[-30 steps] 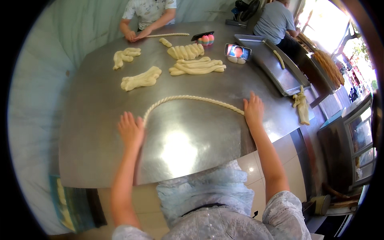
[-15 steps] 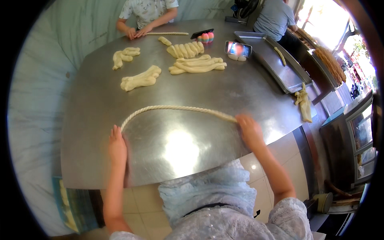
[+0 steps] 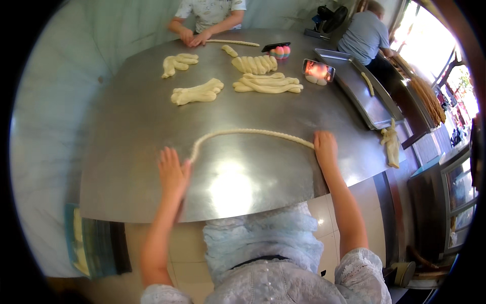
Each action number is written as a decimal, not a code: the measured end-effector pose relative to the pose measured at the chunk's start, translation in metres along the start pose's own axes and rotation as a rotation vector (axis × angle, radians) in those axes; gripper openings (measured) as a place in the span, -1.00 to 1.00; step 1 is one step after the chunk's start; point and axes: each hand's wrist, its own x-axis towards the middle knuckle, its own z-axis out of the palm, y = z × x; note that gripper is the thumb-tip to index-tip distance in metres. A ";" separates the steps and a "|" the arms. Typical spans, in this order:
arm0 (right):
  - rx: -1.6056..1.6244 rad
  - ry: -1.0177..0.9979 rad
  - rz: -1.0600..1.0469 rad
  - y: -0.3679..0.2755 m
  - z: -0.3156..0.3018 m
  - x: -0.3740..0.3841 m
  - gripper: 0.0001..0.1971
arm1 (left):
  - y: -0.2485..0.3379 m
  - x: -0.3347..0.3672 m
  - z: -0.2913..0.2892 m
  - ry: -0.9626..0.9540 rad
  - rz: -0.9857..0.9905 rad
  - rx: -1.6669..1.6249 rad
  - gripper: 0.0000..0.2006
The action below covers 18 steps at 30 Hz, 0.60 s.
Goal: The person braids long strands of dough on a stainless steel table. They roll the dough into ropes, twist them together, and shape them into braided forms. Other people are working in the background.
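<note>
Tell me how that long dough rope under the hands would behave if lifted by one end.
The dough rope is thin and already curves between the left hand and right hand, so it would likely droop and stretch. On the smooth steel table, it probably rolls easily.

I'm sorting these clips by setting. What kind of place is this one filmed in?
Most likely a bakery or street-food dough kitchen: a big steel worktable, a long dough rope under the left hand and right hand, piles of shaped dough, and a metal tray nearby.
</note>
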 end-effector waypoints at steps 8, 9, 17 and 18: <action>0.477 -0.139 -0.145 -0.016 -0.057 -0.044 -0.85 | -0.035 -0.131 -0.099 -0.266 -0.150 -0.838 -0.73; 0.806 -0.272 0.120 -0.019 -0.057 -0.040 -0.82 | -0.045 -0.127 -0.100 -0.280 -0.357 -1.083 -0.78; 1.436 -0.080 0.474 -0.119 0.000 -0.027 -0.68 | -0.020 -0.074 -0.072 -0.091 -0.609 -1.523 -0.69; 0.982 -0.135 0.189 -0.129 0.004 -0.030 -0.67 | -0.010 -0.072 -0.068 -0.109 -0.490 -1.402 -0.69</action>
